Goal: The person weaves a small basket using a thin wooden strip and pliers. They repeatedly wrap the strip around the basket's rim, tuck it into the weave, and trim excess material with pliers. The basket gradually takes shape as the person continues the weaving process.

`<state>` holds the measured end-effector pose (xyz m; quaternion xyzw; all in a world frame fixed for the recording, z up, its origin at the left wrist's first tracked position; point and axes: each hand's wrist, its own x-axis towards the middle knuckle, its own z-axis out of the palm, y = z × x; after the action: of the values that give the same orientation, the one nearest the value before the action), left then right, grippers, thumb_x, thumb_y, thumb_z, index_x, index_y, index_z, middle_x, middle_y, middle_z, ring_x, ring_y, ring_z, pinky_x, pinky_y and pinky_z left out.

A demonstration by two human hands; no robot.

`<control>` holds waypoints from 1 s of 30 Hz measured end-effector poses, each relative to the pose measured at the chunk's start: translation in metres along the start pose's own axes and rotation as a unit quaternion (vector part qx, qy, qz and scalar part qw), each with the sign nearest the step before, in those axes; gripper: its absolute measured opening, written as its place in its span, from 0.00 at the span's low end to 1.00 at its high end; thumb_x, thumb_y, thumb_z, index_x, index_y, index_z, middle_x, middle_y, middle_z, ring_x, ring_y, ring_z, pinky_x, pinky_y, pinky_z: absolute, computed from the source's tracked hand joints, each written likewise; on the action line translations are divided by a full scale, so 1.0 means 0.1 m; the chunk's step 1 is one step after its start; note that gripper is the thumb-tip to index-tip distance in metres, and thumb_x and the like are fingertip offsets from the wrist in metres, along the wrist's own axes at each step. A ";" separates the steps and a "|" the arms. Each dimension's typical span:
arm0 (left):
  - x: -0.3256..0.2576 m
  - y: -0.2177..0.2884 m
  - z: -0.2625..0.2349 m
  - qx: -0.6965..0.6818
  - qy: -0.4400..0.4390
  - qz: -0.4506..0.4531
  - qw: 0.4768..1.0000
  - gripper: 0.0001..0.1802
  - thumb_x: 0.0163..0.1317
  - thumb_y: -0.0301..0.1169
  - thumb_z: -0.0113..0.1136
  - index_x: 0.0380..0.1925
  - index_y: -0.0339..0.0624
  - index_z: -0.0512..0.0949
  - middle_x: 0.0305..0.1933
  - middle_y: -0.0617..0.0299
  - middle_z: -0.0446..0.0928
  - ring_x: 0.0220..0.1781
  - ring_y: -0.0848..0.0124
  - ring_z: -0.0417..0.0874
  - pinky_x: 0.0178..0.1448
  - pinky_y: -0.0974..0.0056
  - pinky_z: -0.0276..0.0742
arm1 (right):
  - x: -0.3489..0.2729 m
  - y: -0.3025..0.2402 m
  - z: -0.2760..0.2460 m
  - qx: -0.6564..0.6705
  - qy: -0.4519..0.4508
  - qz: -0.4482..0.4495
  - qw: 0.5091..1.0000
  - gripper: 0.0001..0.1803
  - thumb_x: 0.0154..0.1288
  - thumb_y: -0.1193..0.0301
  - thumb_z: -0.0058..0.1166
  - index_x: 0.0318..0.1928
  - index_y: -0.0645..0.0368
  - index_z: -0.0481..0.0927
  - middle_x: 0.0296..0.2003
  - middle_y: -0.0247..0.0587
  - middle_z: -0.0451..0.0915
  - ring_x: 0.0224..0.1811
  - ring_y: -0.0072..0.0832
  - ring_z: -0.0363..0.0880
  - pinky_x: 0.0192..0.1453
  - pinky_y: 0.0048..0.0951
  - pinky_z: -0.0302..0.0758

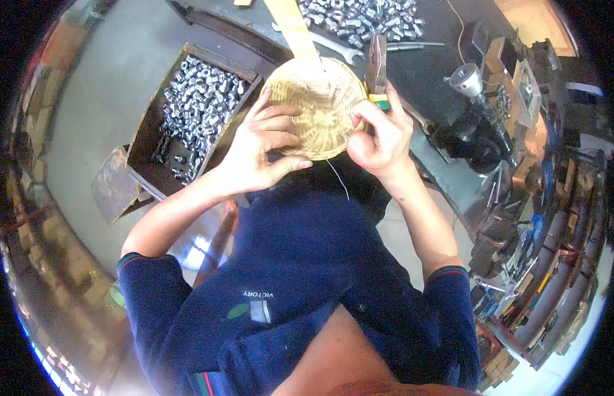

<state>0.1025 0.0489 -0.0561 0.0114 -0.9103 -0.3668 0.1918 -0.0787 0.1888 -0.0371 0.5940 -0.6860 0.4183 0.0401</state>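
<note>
A small round woven basket [313, 125] is held in front of me, its open side turned up toward me. My left hand [267, 142] is closed on its left rim, fingers over the inside and thumb along the near edge. At the right rim is my right hand [385, 142], its curled fingers against the basket. That same hand holds pliers [377, 63] with green and yellow grips, jaws pointing away from me. From the basket's near edge hangs a thin pale wire [338, 179]. My palm hides most of the pliers' handles.
An open box [140, 109] of shiny metal nuts stands at the left. More nuts [359, 18] are heaped on the dark bench [429, 66] beyond the basket, near a wrench [336, 46]. A round metal-topped tool [465, 80] and cluttered shelves [551, 277] are at the right.
</note>
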 end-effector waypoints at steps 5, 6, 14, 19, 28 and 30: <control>-0.06 0.04 0.15 0.016 0.049 -0.012 0.999 0.15 0.41 0.37 0.70 0.26 0.38 0.79 0.33 0.57 0.78 0.53 0.59 0.77 0.71 0.44 0.49 | 0.01 0.05 0.03 -0.025 0.033 -0.088 0.995 0.10 0.38 0.68 0.52 0.26 0.56 0.77 0.41 0.66 0.73 0.30 0.41 0.79 0.36 0.34 0.77; -0.07 0.04 0.17 0.012 0.051 -0.018 0.998 0.15 0.41 0.36 0.70 0.26 0.38 0.79 0.33 0.57 0.78 0.53 0.59 0.77 0.71 0.44 0.49 | 0.00 0.09 0.03 -0.021 0.033 -0.095 0.995 0.11 0.38 0.67 0.53 0.27 0.54 0.77 0.44 0.67 0.72 0.29 0.41 0.80 0.33 0.34 0.77; -0.10 -0.04 0.26 -0.025 0.016 -0.015 0.999 0.17 0.45 0.36 0.67 0.33 0.37 0.80 0.39 0.55 0.79 0.56 0.57 0.76 0.72 0.42 0.45 | -0.03 0.09 0.00 -0.052 0.027 -0.137 0.989 0.11 0.40 0.64 0.54 0.25 0.55 0.80 0.47 0.74 0.71 0.29 0.42 0.81 0.33 0.31 0.78; -0.06 -0.13 0.33 -0.064 -0.031 -0.016 0.997 0.15 0.46 0.33 0.66 0.35 0.37 0.81 0.39 0.54 0.79 0.55 0.59 0.76 0.72 0.42 0.46 | -0.03 0.13 0.04 -0.073 0.015 -0.153 0.985 0.12 0.41 0.61 0.54 0.25 0.55 0.80 0.48 0.75 0.70 0.27 0.40 0.80 0.30 0.30 0.77; 0.00 -0.07 0.15 0.068 0.023 0.016 0.997 0.17 0.45 0.36 0.67 0.37 0.42 0.80 0.35 0.62 0.77 0.56 0.60 0.75 0.71 0.43 0.49 | 0.02 0.13 0.01 -0.074 0.026 -0.132 0.988 0.11 0.39 0.65 0.55 0.25 0.57 0.79 0.47 0.74 0.71 0.29 0.42 0.81 0.32 0.31 0.78; -0.02 -0.05 0.13 0.080 0.038 0.013 0.996 0.19 0.44 0.36 0.68 0.38 0.43 0.80 0.37 0.62 0.78 0.58 0.60 0.74 0.71 0.42 0.48 | 0.03 0.11 0.00 -0.072 0.021 -0.128 0.989 0.11 0.38 0.65 0.56 0.25 0.57 0.80 0.46 0.74 0.71 0.29 0.42 0.81 0.32 0.31 0.78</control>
<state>0.0988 0.0542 -0.0684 0.0288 -0.9288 -0.2893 0.2299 -0.0892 0.1861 -0.0412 0.6632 -0.6319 0.3719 0.1503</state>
